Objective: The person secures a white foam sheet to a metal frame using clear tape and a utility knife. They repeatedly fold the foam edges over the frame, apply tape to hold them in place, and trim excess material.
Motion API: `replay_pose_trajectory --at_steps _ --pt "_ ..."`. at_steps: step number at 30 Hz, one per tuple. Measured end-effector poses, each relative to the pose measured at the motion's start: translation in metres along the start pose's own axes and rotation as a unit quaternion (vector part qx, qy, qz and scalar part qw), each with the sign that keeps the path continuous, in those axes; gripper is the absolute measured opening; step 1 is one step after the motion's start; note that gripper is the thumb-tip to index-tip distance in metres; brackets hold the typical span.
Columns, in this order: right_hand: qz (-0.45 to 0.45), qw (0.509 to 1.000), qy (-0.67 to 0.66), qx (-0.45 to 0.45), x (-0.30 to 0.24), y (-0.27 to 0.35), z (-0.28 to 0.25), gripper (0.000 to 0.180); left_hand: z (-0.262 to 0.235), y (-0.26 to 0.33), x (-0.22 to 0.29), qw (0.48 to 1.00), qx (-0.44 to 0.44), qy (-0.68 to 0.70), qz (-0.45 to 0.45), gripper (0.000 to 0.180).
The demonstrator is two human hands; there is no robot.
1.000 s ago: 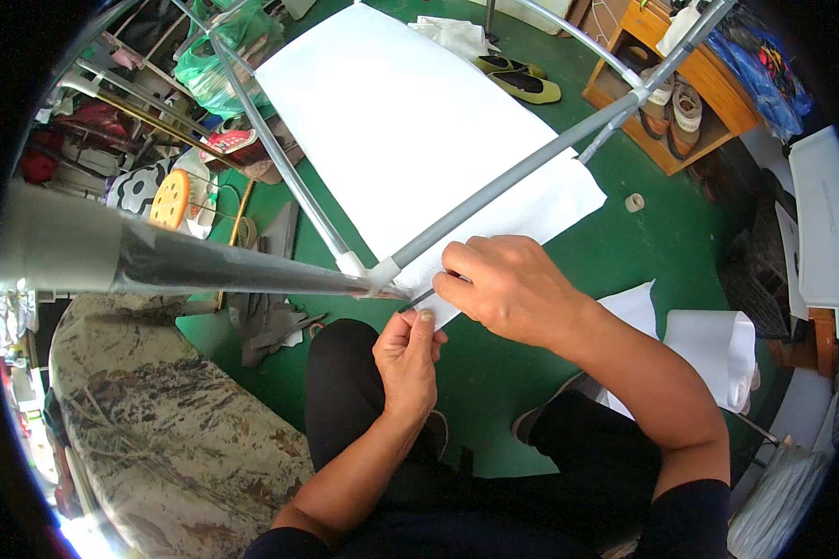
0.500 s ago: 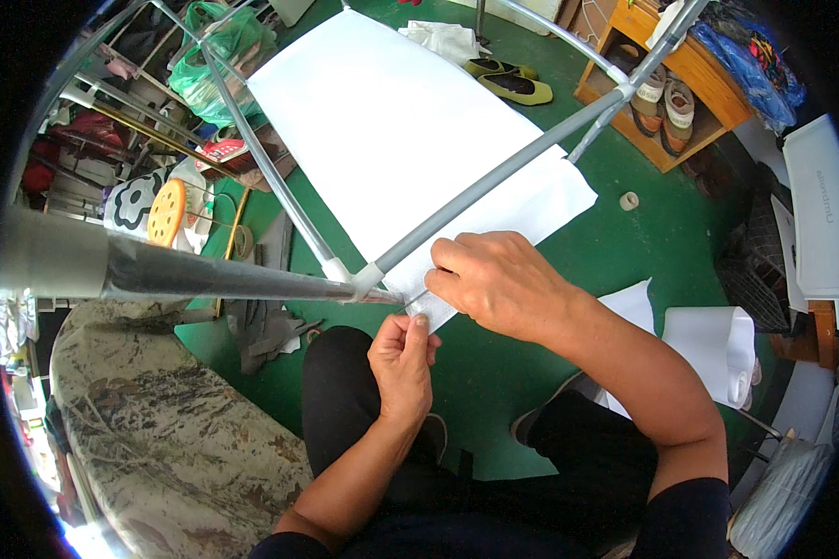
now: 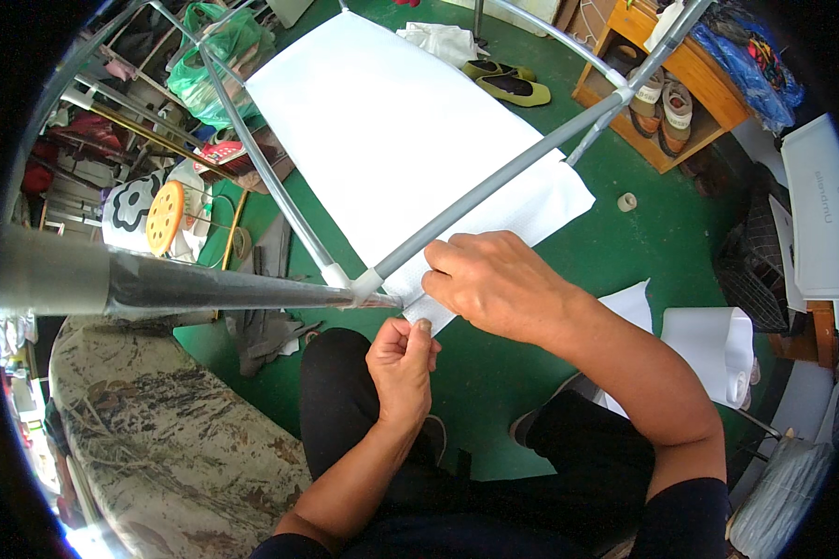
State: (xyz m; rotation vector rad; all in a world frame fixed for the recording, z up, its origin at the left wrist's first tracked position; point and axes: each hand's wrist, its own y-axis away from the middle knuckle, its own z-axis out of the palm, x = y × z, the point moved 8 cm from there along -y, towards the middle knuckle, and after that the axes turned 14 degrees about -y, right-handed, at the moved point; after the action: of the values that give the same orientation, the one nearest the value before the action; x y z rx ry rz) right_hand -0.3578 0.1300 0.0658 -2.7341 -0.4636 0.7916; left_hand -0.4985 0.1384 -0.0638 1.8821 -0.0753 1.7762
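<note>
A large white sheet (image 3: 391, 121) is spread across a frame of grey metal tubes (image 3: 494, 191) with white plastic joints, and its near edge hangs below the front tube. My left hand (image 3: 404, 363) is closed, thumb and fingers pinching the sheet's near corner just below a tube joint (image 3: 364, 281). Beside it, to the right, my right hand (image 3: 494, 284) is closed over the sheet's near edge with thumb and forefinger together. Whatever lies between those right fingertips is too small or hidden to name.
A camouflage-patterned covered seat (image 3: 177, 438) is at my left. White rolled material (image 3: 708, 349) lies at the right on the green floor, with a tape roll (image 3: 627, 202) farther off. Yellow-green shoes (image 3: 515, 90) and a wooden shoe rack (image 3: 671, 93) stand beyond; clutter fills the left.
Both hands keep nearly the same place and pinch. A thin dark line seen earlier between the right fingertips and the corner is now hardly visible. The view has shifted slightly.
</note>
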Motion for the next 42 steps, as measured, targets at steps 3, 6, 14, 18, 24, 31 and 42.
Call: replay_pose_trajectory --at_steps 3,6,14,18,24,31,42 --pt "0.0 1.0 0.01 0.009 0.001 0.001 -0.004 0.009 0.0 0.001 0.001 1.0 -0.001 0.002 -0.002 0.018" --pt "0.002 1.0 0.006 0.011 0.004 0.003 -0.004 0.009 0.0 0.001 0.002 1.0 -0.006 0.003 -0.003 0.017" --pt "0.015 0.999 0.049 0.02 0.018 0.012 -0.017 0.007 0.001 0.001 -0.002 1.0 -0.017 -0.006 -0.01 0.018" --pt "0.019 0.998 0.062 0.015 0.022 0.014 -0.023 0.007 0.0 0.0 -0.001 1.0 -0.018 -0.001 -0.003 0.019" --pt "0.043 0.996 0.074 0.007 0.032 0.019 -0.03 0.005 0.001 0.0 -0.001 1.0 -0.026 -0.005 -0.01 0.02" --pt "0.069 0.992 0.102 0.003 0.043 0.025 -0.041 0.005 0.003 0.001 -0.001 0.999 -0.038 -0.011 -0.01 0.02" --pt "0.098 0.986 0.132 0.037 0.067 0.042 -0.064 0.006 0.006 0.005 -0.007 0.998 -0.059 -0.012 -0.027 0.018"
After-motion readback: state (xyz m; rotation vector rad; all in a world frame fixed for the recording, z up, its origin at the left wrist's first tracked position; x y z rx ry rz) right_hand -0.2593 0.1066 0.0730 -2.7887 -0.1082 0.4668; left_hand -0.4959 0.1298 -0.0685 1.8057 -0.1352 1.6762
